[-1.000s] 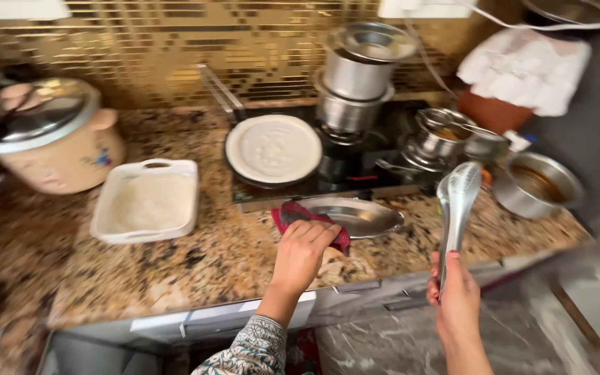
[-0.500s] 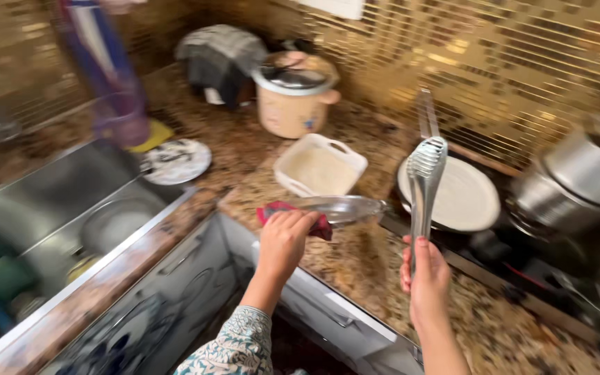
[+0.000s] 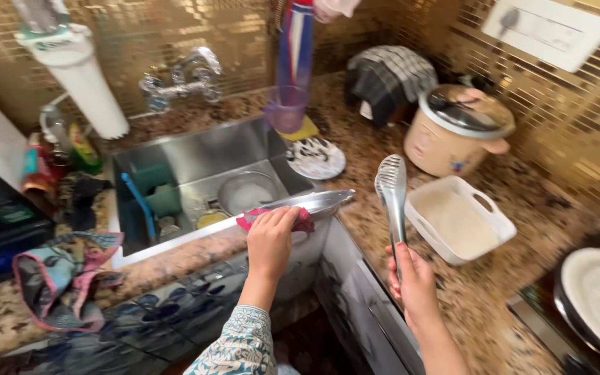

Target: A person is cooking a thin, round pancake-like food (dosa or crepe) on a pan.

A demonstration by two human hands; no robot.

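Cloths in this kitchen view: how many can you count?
3: a red cloth under the left hand, a patterned cloth on the near counter, a checked cloth behind the cooker; others may be hidden.

Bare counter point(image 3: 376, 208) between sink point(image 3: 196, 156) and white dish point(image 3: 460, 219); cooker point(image 3: 456, 132) blocks behind

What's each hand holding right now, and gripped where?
The left hand holds a steel plate by its near rim, through a red cloth, over the sink edge. The right hand holds metal tongs by the handle end, tips up.
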